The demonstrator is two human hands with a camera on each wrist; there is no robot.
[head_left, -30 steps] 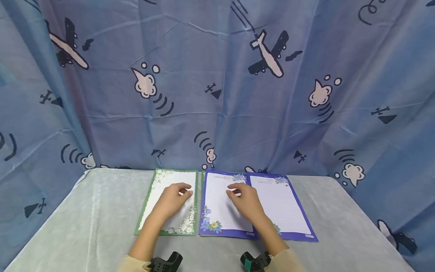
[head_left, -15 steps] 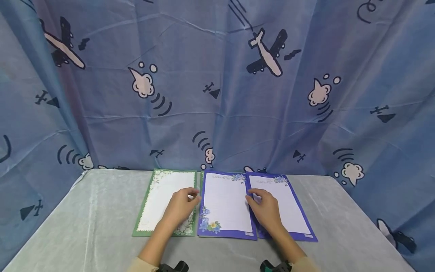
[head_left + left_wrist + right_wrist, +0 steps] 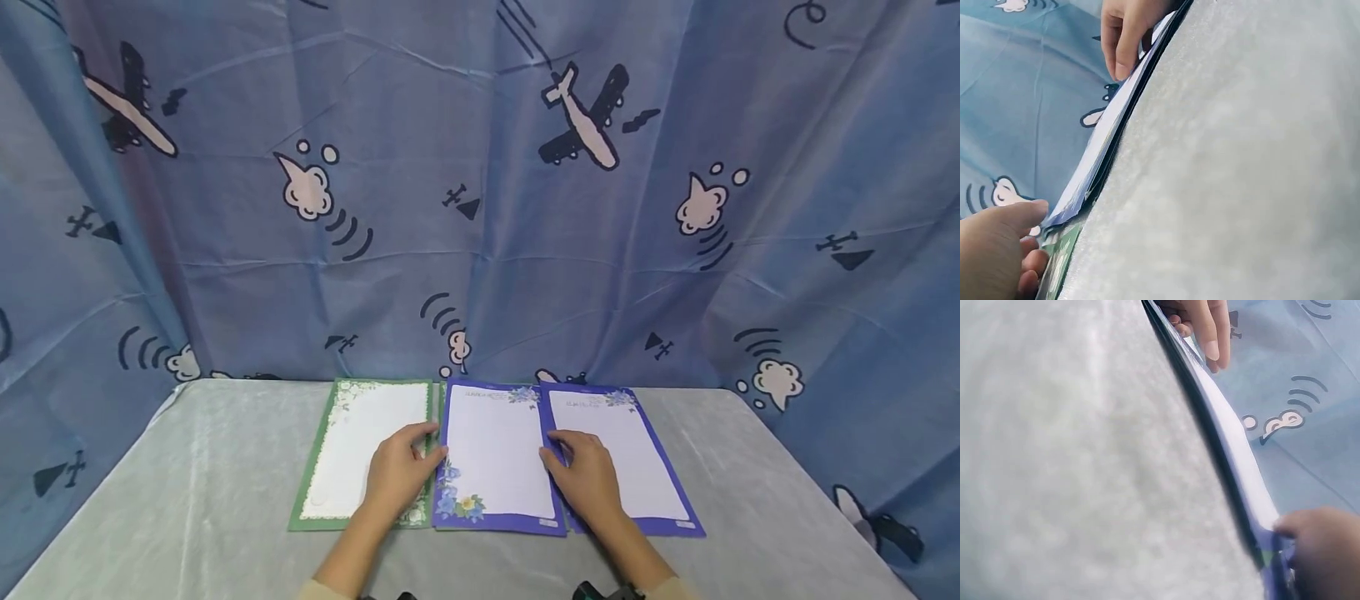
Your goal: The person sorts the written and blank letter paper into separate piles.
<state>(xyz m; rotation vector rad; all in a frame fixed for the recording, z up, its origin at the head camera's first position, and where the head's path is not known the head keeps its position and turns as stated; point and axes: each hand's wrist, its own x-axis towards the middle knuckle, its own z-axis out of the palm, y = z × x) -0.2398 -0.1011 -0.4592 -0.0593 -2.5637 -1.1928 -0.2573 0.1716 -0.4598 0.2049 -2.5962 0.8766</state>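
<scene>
A purple-bordered sheet of writing paper [image 3: 495,450] with blue flowers lies in the middle, with green edging showing beneath its upper left side. My left hand [image 3: 399,471] is at its left edge, over a green-bordered floral sheet [image 3: 367,425]; thumb and forefinger stand apart. On the opposite side my right hand [image 3: 588,475] has its thumb at the right edge, overlapping a second purple sheet [image 3: 637,450]. In the left wrist view, the left thumb [image 3: 1032,212] reaches the paper's corner, with the other fingers curled loosely below. The right thumb [image 3: 1291,524] meets the purple border in the right wrist view.
A pale grey cloth-covered table [image 3: 225,467] carries the sheets in a row near its back edge. Behind it hangs a blue curtain [image 3: 420,208] printed with airplanes and clouds. Dark wrist-worn devices [image 3: 600,593] show at the bottom.
Both hands have moved right and slightly toward me. My left hand has gone from over the green sheet to the middle sheet's left edge, my right from over that sheet to its right edge.
</scene>
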